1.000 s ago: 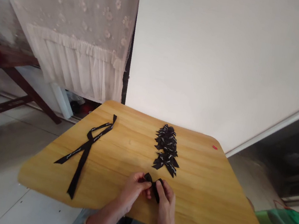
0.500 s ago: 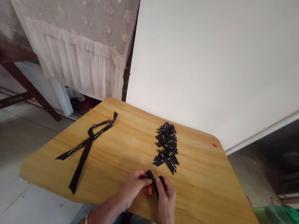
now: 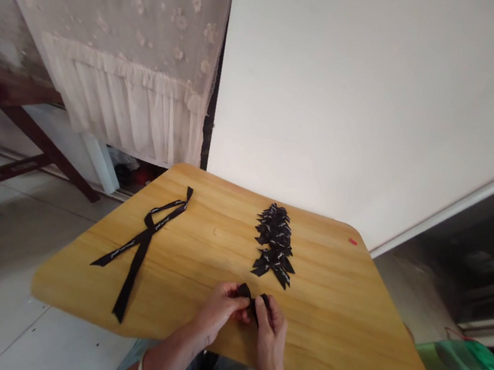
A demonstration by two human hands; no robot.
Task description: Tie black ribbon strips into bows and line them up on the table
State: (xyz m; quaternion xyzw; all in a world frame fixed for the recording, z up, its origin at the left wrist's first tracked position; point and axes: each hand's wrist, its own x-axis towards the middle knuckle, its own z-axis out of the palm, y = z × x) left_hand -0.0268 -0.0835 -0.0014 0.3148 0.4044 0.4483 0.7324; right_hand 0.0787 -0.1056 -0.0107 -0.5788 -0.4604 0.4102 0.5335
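Near the front edge of the wooden table, my left hand pinches one side of a black ribbon bow. The other side of that bow is between the thumb and fingers of my right hand. Its middle and tails are partly hidden by my fingers. Just beyond my hands, several black ribbon bows with white lettering overlap in a column. Loose black printed ribbons lie crossed on the left part of the table.
The wooden table stands against a white wall. A small red piece lies at its far right corner. A lace curtain hangs behind on the left. Right of the table is a green translucent object.
My right hand has shifted very slightly left, its fingers closer to the bow's middle. My left hand keeps its hold, and the view has moved a little.
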